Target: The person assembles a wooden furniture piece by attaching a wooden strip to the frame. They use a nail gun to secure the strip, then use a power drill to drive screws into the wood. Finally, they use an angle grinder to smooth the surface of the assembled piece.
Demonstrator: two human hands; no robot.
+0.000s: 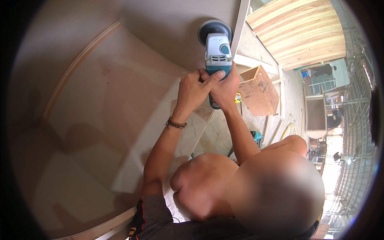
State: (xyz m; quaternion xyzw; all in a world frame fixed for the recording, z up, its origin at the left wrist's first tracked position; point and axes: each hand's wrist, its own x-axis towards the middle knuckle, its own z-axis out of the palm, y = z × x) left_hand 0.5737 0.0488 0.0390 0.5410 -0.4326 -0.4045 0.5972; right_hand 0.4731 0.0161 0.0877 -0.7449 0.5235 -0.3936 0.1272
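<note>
A cordless disc sander (pixel 219 52) with a white-and-teal body lies with its round dark pad (pixel 212 29) against a large smooth brownish panel (pixel 160 28), close to the panel's right edge. My right hand (pixel 227 90) is closed round the teal handle of the sander. From the other side my left hand (pixel 192 90), with a braided bracelet above the wrist, closes over the handle and meets the right hand, its thumb lying across. Part of the grip is hidden behind the fingers. Both arms reach up from the lower edge.
A yellow tape measure (pixel 238 98) sits beside an open plywood box (pixel 262 94). Another teal power tool (pixel 256 137) is on the floor near my knee. A striped wooden board (pixel 304 30) stands upper right. A yellow hose (pixel 290 130) and a wooden cabinet (pixel 316 114) are farther off.
</note>
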